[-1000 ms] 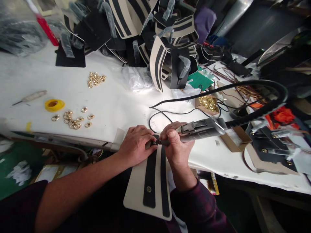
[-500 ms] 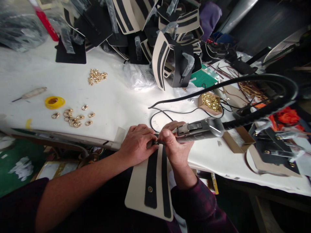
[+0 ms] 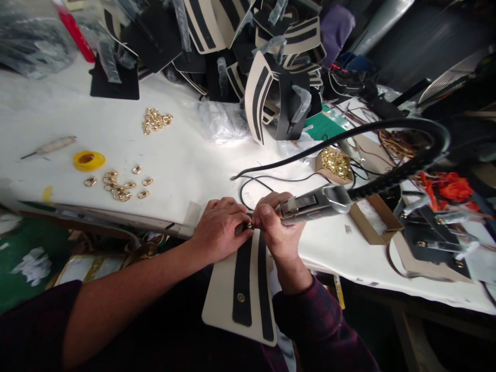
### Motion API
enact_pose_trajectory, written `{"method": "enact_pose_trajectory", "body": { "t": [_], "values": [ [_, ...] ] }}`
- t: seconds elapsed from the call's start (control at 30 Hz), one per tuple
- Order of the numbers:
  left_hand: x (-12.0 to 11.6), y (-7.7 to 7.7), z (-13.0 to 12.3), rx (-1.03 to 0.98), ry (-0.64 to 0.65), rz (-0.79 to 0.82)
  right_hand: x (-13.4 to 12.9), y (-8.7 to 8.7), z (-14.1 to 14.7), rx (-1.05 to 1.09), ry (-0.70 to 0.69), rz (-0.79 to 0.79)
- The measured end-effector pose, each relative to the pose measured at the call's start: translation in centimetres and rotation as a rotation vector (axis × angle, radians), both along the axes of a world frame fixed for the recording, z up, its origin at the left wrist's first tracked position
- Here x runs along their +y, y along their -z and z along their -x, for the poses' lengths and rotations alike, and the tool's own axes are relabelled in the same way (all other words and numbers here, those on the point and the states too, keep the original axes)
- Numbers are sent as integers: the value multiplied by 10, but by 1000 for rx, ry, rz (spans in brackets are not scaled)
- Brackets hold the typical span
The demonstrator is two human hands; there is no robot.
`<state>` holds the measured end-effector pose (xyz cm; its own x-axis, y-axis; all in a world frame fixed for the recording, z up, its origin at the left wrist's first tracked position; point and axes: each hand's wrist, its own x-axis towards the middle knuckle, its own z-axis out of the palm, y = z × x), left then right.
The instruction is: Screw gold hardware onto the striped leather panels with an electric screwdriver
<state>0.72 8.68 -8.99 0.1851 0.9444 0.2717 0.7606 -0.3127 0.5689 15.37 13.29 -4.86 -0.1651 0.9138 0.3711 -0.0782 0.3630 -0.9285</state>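
Observation:
My right hand (image 3: 281, 227) is wrapped round a grey electric screwdriver (image 3: 315, 204), held nearly level with its tip pointing left. That tip meets a small metal fitting (image 3: 249, 226) at the upper end of a beige panel with black strips (image 3: 222, 294). My left hand (image 3: 220, 230) pinches the panel's upper end beside the fitting, thumb and forefinger closed round it. Below the hands the panel hangs over the table's front edge, a round metal stud (image 3: 241, 297) showing on its wider black strip. Fingers hide much of the upper end.
Gold-coloured clasps (image 3: 120, 188) lie left, near a yellow tape roll (image 3: 89, 160) and an awl-like tool (image 3: 50, 147). Similar panels (image 3: 258, 98) are heaped at the back. A thick black cable (image 3: 406, 124) arches right, over a box of gold hardware (image 3: 334, 164).
The screwdriver's rear end and its cable have shifted slightly left. Both hands keep their grip at the panel's upper end. The view has moved a little.

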Motion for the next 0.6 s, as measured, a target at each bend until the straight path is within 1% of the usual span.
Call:
{"method": "enact_pose_trajectory", "body": {
  "t": [0.1,0.23,0.33,0.47,0.6],
  "values": [
    [0,-1,0,1,-3,3,1,2,-1,12,-15,-1],
    [0,-2,0,-4,5,11,1,5,-2,16,8,17],
    [0,-2,0,-5,0,10,1,4,-1,20,12,22],
    [0,0,-1,10,-10,1,2,0,1,-39,13,41],
    [0,1,-1,14,-10,2,3,2,2,-68,24,66]
  ]
}}
